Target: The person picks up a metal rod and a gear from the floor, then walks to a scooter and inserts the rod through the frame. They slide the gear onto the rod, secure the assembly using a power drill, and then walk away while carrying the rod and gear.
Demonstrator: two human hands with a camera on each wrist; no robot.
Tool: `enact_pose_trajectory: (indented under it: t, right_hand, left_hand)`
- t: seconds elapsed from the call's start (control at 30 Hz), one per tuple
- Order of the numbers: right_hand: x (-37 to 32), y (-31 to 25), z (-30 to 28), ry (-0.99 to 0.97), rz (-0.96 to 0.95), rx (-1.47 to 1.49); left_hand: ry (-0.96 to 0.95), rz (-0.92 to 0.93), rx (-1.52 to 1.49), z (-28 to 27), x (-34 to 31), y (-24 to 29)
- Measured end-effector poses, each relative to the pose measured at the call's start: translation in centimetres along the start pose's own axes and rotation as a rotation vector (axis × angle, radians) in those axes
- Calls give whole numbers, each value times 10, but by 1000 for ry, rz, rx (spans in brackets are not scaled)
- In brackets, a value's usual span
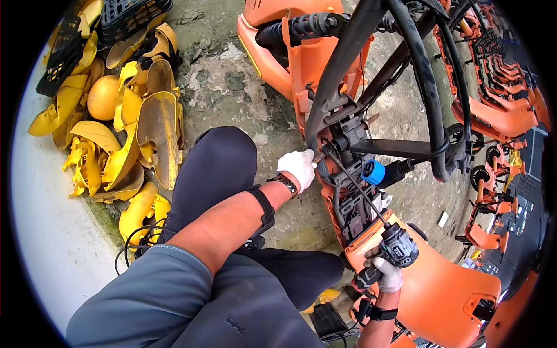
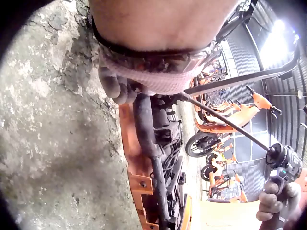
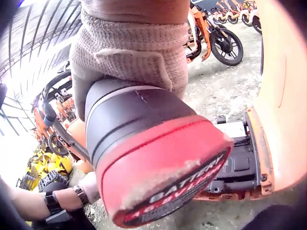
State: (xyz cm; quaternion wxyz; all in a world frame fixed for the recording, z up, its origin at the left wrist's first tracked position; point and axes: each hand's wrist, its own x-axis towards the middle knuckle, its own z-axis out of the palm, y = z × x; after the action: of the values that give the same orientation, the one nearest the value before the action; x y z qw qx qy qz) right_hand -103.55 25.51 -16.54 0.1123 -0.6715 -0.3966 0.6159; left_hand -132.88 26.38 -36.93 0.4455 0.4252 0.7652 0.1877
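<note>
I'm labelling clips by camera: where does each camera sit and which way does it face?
Head: on the head, facing down at the orange scooter frame, white-gloved left hand, right hand, forearms, knees.
Left wrist: on the left wrist, facing along the long metal bit; gloved fingers show.
Right wrist: behind the right hand, facing over the red-and-black battery.
Shared: all show the black cordless drill.
</note>
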Motion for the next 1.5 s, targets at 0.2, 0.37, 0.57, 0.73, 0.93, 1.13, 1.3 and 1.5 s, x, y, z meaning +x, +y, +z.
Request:
enact_pose_trajectory:
  t: [0.2,0.37,0.57,0.73,0.93,1.13,1.3,1.5]
  right_hand:
    - [0,2,0,20,-10,-1]
    - [-2,-1,2,30,-15,-7]
    - [-2,0,3,31,-16,-8]
    - [-2,2,2,40,-41,-23]
    - [-5,1,4,48,-53,-24]
    - [-9,4,4,60,-60,2]
    - [-13,4,4,55,-54,23]
    - [-21,7,1,71,-48,80]
  left_hand:
    - [26,13,-16,5,2,-3]
    - [10,5,-14,3,2,-2]
    - [12,-6,-20,3,2,-2]
    - [5,-6,-8,2,1,-1]
    - [10,-4,-21,1,0,-1]
    - [-6,-18,-28,1,2,-1]
    - [2,-20,-32,2,2,-2]
    - [-7,-36,-44,1,2,-1]
